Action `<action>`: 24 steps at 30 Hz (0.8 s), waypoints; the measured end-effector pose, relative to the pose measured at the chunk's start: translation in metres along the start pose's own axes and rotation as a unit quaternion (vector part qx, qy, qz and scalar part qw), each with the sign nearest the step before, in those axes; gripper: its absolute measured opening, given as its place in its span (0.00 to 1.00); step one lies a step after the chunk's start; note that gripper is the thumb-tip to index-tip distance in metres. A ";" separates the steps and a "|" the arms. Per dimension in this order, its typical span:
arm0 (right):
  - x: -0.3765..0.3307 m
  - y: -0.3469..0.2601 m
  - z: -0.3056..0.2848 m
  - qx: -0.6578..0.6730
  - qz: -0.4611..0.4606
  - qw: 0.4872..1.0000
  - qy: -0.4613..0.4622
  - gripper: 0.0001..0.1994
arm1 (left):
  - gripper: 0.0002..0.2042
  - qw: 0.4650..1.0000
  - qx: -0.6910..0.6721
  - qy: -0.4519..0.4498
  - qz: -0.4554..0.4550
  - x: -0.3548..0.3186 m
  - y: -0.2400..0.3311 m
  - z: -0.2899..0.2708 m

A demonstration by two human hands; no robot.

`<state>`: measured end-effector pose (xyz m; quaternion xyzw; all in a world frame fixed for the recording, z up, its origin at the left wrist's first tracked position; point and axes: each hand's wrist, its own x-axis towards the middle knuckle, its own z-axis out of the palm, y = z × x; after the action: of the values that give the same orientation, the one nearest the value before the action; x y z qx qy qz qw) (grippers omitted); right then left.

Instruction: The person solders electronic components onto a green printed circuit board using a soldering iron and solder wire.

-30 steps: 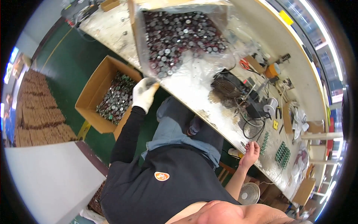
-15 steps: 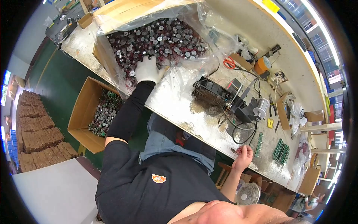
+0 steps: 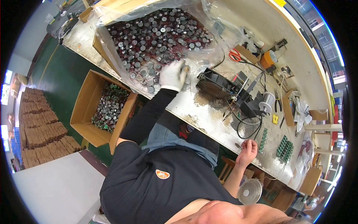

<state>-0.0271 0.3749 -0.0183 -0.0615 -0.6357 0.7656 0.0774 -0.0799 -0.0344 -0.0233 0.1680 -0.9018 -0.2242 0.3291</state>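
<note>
Shifted rightward along the heap since half a second ago, a person's gloved left hand (image 3: pixel 172 76) is now at the near edge of the round metal parts (image 3: pixel 160 31), closer to a black fan unit (image 3: pixel 212 85). Closest to the lens, the wearer's black shirt (image 3: pixel 167 194) carries an orange-and-white badge (image 3: pixel 162 174). At the counter's (image 3: pixel 212 129) front edge, the bare right hand (image 3: pixel 246 153) has its fingers bent in toward the thumb; a small dark piece (image 3: pixel 238 145) shows at their tips, though whether they pinch it cannot be told. The left hand's fingers are curled, their tips blurred and their grip unclear. On the floor to the left, an open cardboard box (image 3: pixel 82 102) holds more such parts mixed with green pieces. Ahead, the main heap lies on clear plastic sheeting (image 3: pixel 222 28). Green circuit boards (image 3: pixel 285 150) sit toward the counter's right end, with a wire spool (image 3: pixel 266 103) and red-handled scissors (image 3: pixel 235 55) farther back. Brown stacks (image 3: pixel 43 127) stand at far left.
</note>
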 end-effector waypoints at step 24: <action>0.006 -0.019 -0.071 -0.376 -0.153 0.901 0.154 0.10 | 0.15 0.757 -0.537 -0.247 -0.279 -0.091 0.052 -0.054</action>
<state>-0.0181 0.4482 -0.0125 -0.1053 -0.8579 0.4290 0.2622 0.0145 0.0343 -0.0072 0.1467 -0.5966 -0.7872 0.0539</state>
